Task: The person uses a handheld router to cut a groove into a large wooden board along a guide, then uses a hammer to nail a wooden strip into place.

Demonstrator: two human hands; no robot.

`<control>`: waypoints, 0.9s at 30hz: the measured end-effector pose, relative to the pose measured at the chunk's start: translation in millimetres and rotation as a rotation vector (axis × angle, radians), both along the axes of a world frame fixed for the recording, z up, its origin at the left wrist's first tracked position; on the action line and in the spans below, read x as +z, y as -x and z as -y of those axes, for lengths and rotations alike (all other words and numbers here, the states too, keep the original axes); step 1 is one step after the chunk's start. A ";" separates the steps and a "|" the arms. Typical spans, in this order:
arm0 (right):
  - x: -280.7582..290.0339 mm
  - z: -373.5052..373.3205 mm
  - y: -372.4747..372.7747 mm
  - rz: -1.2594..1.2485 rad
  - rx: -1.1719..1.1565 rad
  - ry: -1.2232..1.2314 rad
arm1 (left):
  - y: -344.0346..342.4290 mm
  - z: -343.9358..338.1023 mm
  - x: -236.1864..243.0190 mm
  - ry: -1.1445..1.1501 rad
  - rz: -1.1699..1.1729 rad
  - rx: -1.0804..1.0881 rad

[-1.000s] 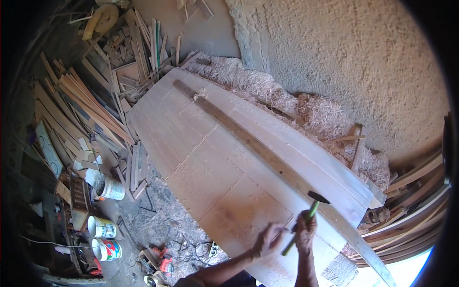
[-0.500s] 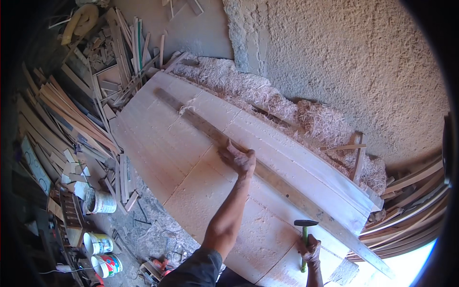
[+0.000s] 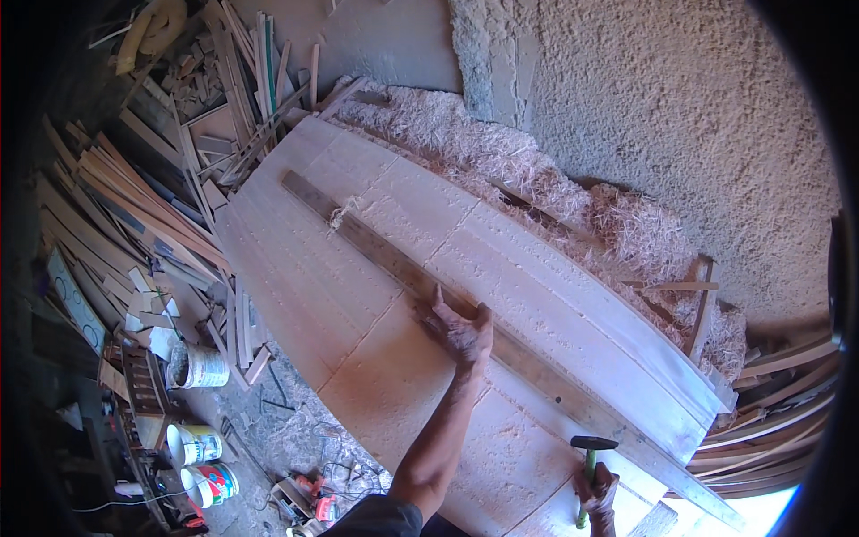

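A long, narrow wooden plank lies diagonally across a broad, pale panelled surface, running from far left to near right. Over the plank's middle is my left hand, its fingers bent on the wood and the thumb apart. Part of its grip is hidden beneath the palm. My right hand is closed around the green handle of a hammer, close to the near end of the plank. The dark hammer head points upward, apart from the plank. A small tuft of shavings clings near the plank's far end.
Straw-like shavings are heaped between the panelled surface and a rough wall. Wood strips crowd the left, with more curved strips at right. Buckets and a red power tool stand on the littered floor.
The plank has slid slightly toward the near left over the panelled surface, my left hand moving with it. The view has shifted a little. My right hand still holds the hammer.
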State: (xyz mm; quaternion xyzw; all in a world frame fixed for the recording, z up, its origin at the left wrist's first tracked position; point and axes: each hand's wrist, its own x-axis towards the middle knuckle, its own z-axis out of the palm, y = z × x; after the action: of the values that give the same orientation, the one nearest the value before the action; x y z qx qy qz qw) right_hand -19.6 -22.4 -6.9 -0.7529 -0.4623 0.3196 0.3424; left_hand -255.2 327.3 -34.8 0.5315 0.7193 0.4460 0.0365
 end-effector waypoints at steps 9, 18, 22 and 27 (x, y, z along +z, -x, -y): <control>-55.8 56.0 -33.7 -0.076 0.192 0.088 | -2.9 -3.2 0.5 0.147 0.134 -0.040; -102.2 102.9 -38.0 0.884 0.427 -0.036 | -8.3 -6.6 4.6 0.190 0.142 -0.066; -114.6 113.6 -37.2 0.696 0.388 0.105 | -4.5 -7.4 1.7 0.267 0.093 -0.068; -111.2 102.8 -27.3 -0.797 -0.289 0.126 | -6.2 -7.4 -1.0 0.277 0.104 -0.085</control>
State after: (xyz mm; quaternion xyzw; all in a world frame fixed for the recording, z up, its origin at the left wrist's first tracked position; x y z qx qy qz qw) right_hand 7.7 -125.2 -118.2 -0.6472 -0.1631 0.5617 0.4888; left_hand -249.0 334.7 -35.8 0.5275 0.7479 0.3674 0.1657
